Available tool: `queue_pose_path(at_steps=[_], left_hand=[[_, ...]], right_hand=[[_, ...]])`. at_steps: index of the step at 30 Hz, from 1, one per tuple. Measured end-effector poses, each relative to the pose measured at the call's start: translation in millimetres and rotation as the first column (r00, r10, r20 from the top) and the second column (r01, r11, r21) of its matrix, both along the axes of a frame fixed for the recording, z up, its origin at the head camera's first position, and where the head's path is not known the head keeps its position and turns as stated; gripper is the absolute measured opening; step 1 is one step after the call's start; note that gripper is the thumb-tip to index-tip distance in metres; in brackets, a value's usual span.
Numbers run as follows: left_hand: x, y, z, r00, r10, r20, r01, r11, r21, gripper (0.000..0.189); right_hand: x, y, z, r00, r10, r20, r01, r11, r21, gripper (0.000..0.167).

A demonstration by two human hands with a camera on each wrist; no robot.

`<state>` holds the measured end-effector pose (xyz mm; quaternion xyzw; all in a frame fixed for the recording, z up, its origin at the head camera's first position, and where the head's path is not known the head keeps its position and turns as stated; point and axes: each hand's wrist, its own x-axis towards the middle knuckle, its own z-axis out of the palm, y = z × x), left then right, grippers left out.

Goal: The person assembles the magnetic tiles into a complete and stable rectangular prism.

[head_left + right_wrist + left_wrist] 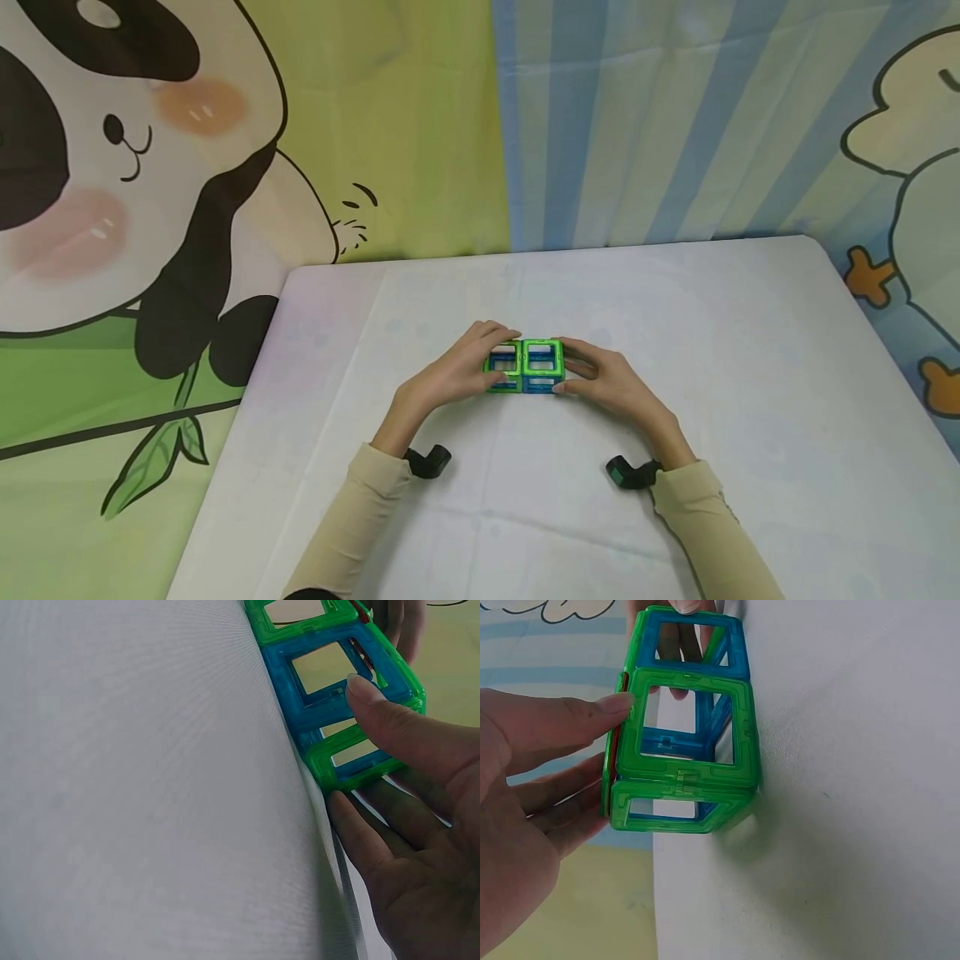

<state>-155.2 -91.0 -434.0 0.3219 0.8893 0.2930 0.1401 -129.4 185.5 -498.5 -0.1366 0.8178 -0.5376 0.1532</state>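
Two cubes of green and blue magnetic tiles [522, 358] stand side by side on the white table, joined into one block. At its left end, my left hand [468, 364] grips the left cube, thumb [604, 709] toward me and fingers on the far side. A red edge [613, 754] shows along the top of that cube in the left wrist view. My right hand [611, 381] holds the right cube, its thumb [375, 709] against the blue front tile [300, 705] and the fingers around the end and back.
The white cloth-covered table [712, 333] spreads around the block, its far edge behind the hands. Beyond hangs a printed backdrop [420, 125] with a panda. A black wrist camera [429, 462] sits on the left wrist, another camera [632, 473] on the right.
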Motion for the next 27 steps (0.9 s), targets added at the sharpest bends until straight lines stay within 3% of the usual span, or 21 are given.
queue_pose_path(at_steps=[10, 17, 23, 27], left_hand=[[0.4, -3.0, -4.1, 1.000, 0.023, 0.005, -0.023, 0.999, 0.025, 0.057], [0.9, -7.7, -13.8, 0.994, 0.101, 0.051, -0.104, 0.992, 0.069, 0.064], [1.9, -17.4, -31.7, 0.966, 0.191, 0.172, -0.213, 0.970, 0.116, 0.087], [2.8, -26.0, -42.2, 0.946, 0.197, 0.255, -0.246, 0.954, 0.173, 0.092]], right_hand=[[-0.3, -0.7, -1.4, 1.000, -0.001, -0.005, 0.001, 1.000, 0.003, 0.077], [0.1, -1.5, -1.2, 1.000, -0.010, -0.002, 0.010, 1.000, -0.007, 0.075], [0.4, -2.3, 0.7, 1.000, -0.004, -0.003, 0.004, 1.000, 0.018, 0.077], [-0.5, -1.6, 2.9, 1.000, 0.011, -0.015, -0.011, 0.999, 0.044, 0.078]])
